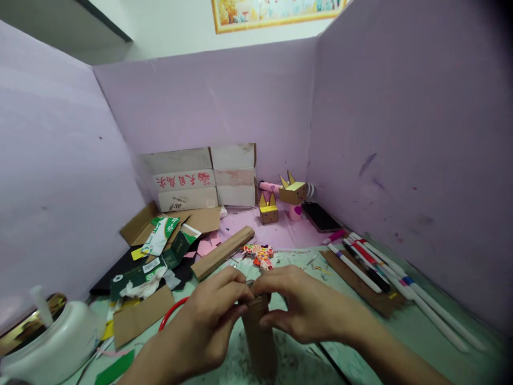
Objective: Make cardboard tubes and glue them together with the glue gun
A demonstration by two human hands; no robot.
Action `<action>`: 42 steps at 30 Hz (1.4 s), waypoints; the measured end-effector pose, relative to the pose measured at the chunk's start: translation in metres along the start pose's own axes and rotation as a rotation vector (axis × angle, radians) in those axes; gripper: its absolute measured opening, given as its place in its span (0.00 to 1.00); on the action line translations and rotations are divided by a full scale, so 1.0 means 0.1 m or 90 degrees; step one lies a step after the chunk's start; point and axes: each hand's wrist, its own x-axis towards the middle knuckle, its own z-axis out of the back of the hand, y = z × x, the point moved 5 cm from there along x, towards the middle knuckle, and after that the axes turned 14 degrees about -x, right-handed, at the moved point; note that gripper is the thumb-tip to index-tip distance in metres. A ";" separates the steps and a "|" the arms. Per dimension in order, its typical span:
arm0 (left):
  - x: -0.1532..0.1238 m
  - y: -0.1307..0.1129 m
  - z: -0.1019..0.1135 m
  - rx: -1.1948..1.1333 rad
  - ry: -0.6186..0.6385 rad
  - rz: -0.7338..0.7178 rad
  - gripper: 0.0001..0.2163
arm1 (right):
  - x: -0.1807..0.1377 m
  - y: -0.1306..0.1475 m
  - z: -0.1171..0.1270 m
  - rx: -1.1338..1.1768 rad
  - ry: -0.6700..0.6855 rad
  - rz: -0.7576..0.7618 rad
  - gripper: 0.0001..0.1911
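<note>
A brown cardboard tube (260, 342) stands upright on the green cutting mat (404, 331) right in front of me. My left hand (208, 326) and my right hand (304, 310) both close on its top end, fingertips pinched together over the rim. What sits between the fingertips is too small to make out. Just beyond the hands lies a small piece of colourful patterned paper (259, 254).
Several marker pens (368, 262) lie on a cardboard strip at the right. A phone (320, 216) and two small cardboard figures (280, 200) sit at the back. Cardboard scraps, green cartons (160, 251), red-handled scissors (170, 315) and a white glue pot (56, 342) crowd the left. Purple walls enclose the desk.
</note>
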 end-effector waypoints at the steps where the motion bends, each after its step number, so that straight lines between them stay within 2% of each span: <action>1: -0.03 0.00 0.01 -0.006 -0.010 -0.002 0.09 | -0.03 0.00 0.00 0.019 -0.022 0.006 0.21; 3: -0.09 0.00 0.01 -0.019 -0.026 -0.004 0.09 | -0.13 0.02 0.02 0.046 -0.091 0.027 0.30; 4: -0.11 0.00 -0.01 -0.023 -0.024 -0.004 0.09 | -0.19 0.04 0.04 0.047 -0.129 0.038 0.31; 7: -0.15 0.05 -0.13 -0.026 -0.034 0.026 0.07 | -0.32 0.11 0.12 -0.013 -0.186 0.056 0.21; 11: -0.17 0.18 -0.28 0.014 -0.087 0.104 0.04 | -0.35 0.18 0.12 -0.159 -0.167 0.049 0.09; 12: -0.17 0.17 -0.29 0.051 -0.082 0.095 0.04 | -0.34 0.19 0.11 -0.165 -0.166 0.053 0.07; 15: -0.17 0.06 -0.29 0.172 -0.021 0.026 0.01 | -0.36 0.22 0.08 -0.121 -0.169 0.071 0.05; 19: -0.18 -0.14 -0.28 0.266 0.097 -0.028 0.06 | -0.40 0.29 0.05 -0.132 -0.114 0.077 0.05; 22: -0.19 -0.26 -0.30 0.322 0.219 -0.018 0.05 | -0.41 0.35 0.05 -0.148 -0.097 0.078 0.07; 24: -0.19 -0.30 -0.28 0.312 0.268 0.011 0.04 | -0.40 0.36 0.05 -0.146 -0.108 0.089 0.10; 26: -0.19 -0.32 -0.25 0.278 0.267 0.028 0.04 | -0.38 0.36 0.04 -0.143 -0.121 0.094 0.12; 30: -0.18 -0.27 -0.20 0.225 0.230 -0.004 0.07 | -0.36 0.34 0.04 -0.154 -0.112 0.085 0.09; 34: -0.18 -0.21 -0.19 0.205 0.236 -0.025 0.09 | -0.36 0.34 0.05 -0.162 -0.098 0.084 0.08; 42: -0.15 -0.27 -0.19 0.232 0.229 -0.014 0.08 | -0.35 0.31 0.07 -0.145 -0.102 0.036 0.06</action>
